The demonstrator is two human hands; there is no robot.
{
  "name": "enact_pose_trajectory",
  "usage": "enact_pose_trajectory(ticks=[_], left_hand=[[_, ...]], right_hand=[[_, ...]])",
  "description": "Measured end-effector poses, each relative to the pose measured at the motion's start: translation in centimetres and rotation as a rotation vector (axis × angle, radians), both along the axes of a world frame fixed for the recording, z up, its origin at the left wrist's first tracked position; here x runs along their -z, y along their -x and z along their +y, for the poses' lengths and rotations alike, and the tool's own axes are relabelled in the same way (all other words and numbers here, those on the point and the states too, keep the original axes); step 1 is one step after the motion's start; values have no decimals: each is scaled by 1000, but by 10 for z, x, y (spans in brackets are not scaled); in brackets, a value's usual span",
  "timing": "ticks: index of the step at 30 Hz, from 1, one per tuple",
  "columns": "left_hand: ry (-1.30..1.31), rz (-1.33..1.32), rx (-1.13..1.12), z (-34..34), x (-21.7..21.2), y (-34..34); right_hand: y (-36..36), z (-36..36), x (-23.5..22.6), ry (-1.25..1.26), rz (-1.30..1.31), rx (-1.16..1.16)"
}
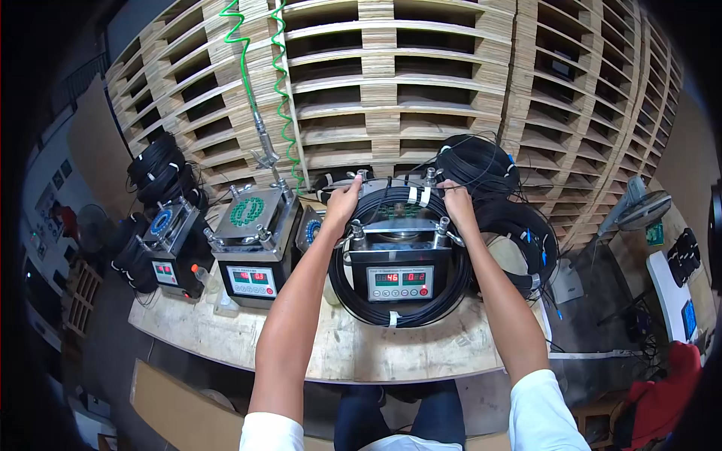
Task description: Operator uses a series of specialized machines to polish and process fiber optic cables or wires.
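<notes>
A coil of black cable (399, 316) with white ties rings the middle polishing machine (359, 278), which has a lit red and green display. At the far left corner of this machine, beside a metal corner clamp, my left hand (344, 203) is closed with its thumb up. My right hand (459, 203) is closed at the far right corner, near another metal clamp (430, 177). Both hands are at the top of the coil; what their fingertips grip is hidden. Thin black cable ends run between the hands.
Two similar machines (254, 282) (162, 270) stand to the left, near a small bottle with an orange cap (199, 273). More black cable coils (477, 161) lie at right and far left. Green spiral air hoses (280, 83) hang before stacked wooden pallets (436, 64). A fan (644, 210) stands right.
</notes>
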State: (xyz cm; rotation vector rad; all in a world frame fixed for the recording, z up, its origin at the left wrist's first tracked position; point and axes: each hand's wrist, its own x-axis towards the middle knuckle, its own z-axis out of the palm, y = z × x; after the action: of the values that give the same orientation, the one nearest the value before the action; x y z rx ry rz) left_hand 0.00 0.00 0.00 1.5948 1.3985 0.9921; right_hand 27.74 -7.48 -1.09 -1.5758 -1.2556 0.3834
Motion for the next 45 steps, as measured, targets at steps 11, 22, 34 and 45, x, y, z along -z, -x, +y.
enact_pose_trajectory(ticks=[11, 22, 34, 45], left_hand=[[5, 39, -65, -9, -7, -5], [-42, -11, -45, -10, -4, 0], [-61, -37, -79, -7, -2, -3], [-16, -19, -52, -10, -5, 4]], right_hand=[[-10, 15, 20, -149, -64, 97], [10, -10, -8, -39, -42, 79], [-6, 14, 17, -92, -59, 90], [10, -5, -5, 2, 27, 68]])
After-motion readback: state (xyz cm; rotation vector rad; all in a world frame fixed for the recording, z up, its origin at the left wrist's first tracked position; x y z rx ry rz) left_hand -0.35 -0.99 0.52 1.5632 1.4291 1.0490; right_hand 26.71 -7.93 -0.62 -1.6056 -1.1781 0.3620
